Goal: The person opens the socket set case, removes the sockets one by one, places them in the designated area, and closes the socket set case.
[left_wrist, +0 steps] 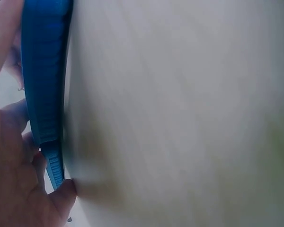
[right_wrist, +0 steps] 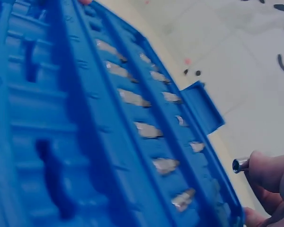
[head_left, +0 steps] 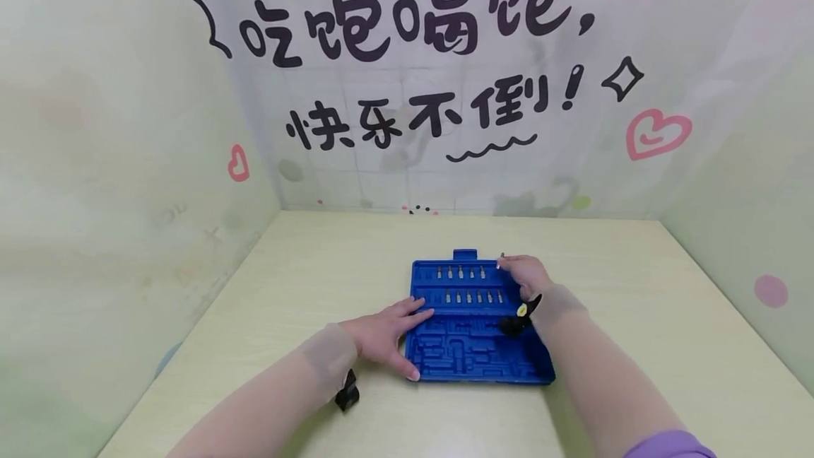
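Note:
A blue plastic tool case (head_left: 480,355) lies unfolded on the table. My left hand (head_left: 384,336) rests along its left side, fingers spread and straight over the edge, thumb at the near left corner. In the left wrist view, the case's ribbed side wall (left_wrist: 45,80) runs beside that hand. Over the far right corner of the case, my right hand (head_left: 526,274) pinches a small metal bit socket (right_wrist: 242,164) between thumb and fingertips, its hollow end showing. Two rows of similar silver bits (right_wrist: 149,128) sit in the slots of the far half.
The near half of the case has moulded recesses (head_left: 458,352) with no tools in them. A latch tab (head_left: 465,254) sticks out from the far edge. Pale wood table (head_left: 343,253) surrounds the case, with printed walls (head_left: 381,182) behind and at both sides.

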Motion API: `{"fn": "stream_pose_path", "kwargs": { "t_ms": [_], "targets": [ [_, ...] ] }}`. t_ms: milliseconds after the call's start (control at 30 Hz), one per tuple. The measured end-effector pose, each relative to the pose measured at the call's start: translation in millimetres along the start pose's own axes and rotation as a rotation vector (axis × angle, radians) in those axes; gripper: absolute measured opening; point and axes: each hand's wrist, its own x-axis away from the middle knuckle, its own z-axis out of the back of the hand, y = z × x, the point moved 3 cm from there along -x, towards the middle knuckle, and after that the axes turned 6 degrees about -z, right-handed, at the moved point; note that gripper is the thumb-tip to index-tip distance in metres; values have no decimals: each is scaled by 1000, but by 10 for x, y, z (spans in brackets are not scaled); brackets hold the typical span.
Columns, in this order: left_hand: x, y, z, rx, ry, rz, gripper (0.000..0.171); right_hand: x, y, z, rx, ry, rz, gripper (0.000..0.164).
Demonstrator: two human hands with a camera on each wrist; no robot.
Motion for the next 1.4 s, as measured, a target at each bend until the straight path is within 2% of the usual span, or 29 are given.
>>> {"fn": "stream_pose_path", "kwargs": {
  "t_ms": [100, 233, 367, 500, 600, 700, 967, 1400],
  "targets": [
    [-17, -4, -13, 0, 2, -8, 110, 20, -9, 124, -31, -1, 19, 47],
    [-27, -14, -18, -7, 3, -5, 110, 27, -9, 337, 51, 39, 44, 42],
    [-13, -24, -11, -12, -3, 4, 110, 30, 32, 487, 335, 102, 57, 28],
    [-10, -33, -15, -14, -7, 8, 110, 46, 56, 517, 602, 164, 104, 30],
    [-15, -35, -19, -11, -9, 8, 109, 46, 55, 501, 682, 188, 136, 27],
    [-17, -28, -20, -10, -7, 2, 109, 36, 52, 479, 715, 202, 152, 26],
    [-23, -14, 1, -10, -11, -1, 110, 16, 54, 466, 710, 221, 136, 25],
    [-23, -11, 3, -2, -8, 10, 110, -33, 51, 461, 689, 205, 91, 37]
  ]
}}
